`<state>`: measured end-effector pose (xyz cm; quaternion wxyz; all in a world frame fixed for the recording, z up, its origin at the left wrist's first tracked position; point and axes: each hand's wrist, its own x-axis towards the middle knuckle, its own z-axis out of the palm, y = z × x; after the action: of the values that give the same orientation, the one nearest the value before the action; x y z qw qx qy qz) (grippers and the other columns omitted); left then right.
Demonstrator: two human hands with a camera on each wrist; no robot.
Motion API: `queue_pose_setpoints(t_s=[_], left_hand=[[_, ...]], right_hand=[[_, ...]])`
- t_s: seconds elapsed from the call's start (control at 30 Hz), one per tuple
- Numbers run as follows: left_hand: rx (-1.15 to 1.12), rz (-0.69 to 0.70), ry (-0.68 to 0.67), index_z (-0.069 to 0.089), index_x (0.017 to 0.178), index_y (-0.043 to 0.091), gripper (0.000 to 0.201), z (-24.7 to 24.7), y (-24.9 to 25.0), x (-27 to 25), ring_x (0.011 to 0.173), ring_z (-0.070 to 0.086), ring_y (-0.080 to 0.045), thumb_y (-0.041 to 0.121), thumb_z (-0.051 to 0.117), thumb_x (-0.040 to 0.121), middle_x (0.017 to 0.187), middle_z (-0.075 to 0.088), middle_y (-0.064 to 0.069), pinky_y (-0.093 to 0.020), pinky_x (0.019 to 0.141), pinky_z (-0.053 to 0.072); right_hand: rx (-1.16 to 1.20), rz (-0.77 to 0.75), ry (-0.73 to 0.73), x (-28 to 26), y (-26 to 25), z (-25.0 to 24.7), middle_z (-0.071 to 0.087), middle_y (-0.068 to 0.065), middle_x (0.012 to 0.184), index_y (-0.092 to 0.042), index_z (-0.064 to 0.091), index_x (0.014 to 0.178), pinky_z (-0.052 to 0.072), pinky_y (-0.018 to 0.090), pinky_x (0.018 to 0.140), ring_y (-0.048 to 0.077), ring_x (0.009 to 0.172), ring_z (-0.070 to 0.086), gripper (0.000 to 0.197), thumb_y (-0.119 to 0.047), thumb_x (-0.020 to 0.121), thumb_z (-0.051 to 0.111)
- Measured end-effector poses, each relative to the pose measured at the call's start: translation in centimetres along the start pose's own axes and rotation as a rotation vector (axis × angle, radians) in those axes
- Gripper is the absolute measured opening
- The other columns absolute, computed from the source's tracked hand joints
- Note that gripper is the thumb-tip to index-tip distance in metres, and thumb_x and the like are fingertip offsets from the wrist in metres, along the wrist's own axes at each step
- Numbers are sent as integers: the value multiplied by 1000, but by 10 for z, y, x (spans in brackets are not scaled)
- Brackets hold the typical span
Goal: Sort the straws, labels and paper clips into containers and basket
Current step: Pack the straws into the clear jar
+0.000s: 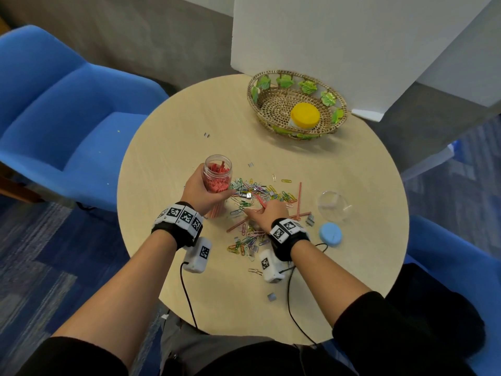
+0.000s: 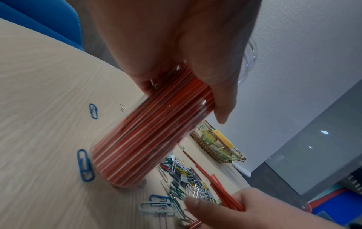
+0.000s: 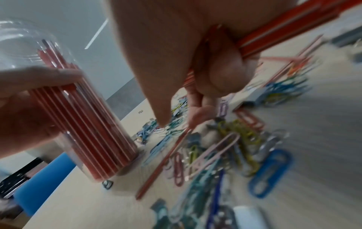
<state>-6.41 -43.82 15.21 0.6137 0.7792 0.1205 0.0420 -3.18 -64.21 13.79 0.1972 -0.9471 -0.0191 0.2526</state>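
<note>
The right hand [image 1: 268, 213] is closing its curled fingers round a few red straws [image 3: 274, 33], their far ends cut off by the wrist view's edge; in the head view the hand is hiding most of them. The left hand [image 1: 202, 189] is wrapping round a clear jar [image 1: 217, 175] packed with red straws, its base touching the surface [image 1: 168, 147] and partly hidden behind the wrist. Between the hands, paper clips [image 1: 260, 191] are lying heaped with small grey pieces, too blurred to identify. Near the right wrist an empty clear container [image 1: 334, 206] is barely showing, beside a blue lid [image 1: 330, 234]. Further off, the basket [image 1: 271, 104] is holding a yellow-lidded jar [image 1: 305, 116], its body mostly hidden.
</note>
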Motion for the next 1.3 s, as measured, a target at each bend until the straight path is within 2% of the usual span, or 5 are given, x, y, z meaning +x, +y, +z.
queue_pose_setpoints(t_s=[0.37,0.53,0.8,0.93,1.3], left_hand=[[-21,-22,9,54,127,10,72,-5,0,-1,110,64,-17,15,92,66,117,67,-6,-28,96,50],[-30,-20,7,54,127,9,72,-5,-1,-1,109,64,-16,14,92,66,116,67,-5,-21,93,50],[5,-7,-7,55,125,9,69,0,-2,3,109,64,-19,15,92,67,115,67,-7,-36,98,52],[7,-1,0,54,127,8,71,2,-2,2,111,63,-20,15,92,66,118,66,-9,-30,98,50],[-26,-34,-39,53,125,4,70,6,2,-6,112,64,-24,10,91,67,117,66,-13,-46,101,51]], right_hand=[[176,240,-74,7,-20,-7,48,2,56,-10,46,62,31,23,41,18,45,43,40,-32,88,67],[463,255,-236,9,5,-18,71,2,62,-7,68,73,54,32,71,23,68,69,41,-25,102,46],[719,450,98,17,75,-74,59,13,66,-5,56,94,55,35,55,22,48,62,30,-21,105,33],[344,405,119,30,79,-81,67,18,115,-6,68,118,53,33,79,33,97,65,35,-5,100,38],[-22,284,166,48,54,-76,68,21,105,5,66,102,50,35,74,38,98,66,40,-32,101,51]])
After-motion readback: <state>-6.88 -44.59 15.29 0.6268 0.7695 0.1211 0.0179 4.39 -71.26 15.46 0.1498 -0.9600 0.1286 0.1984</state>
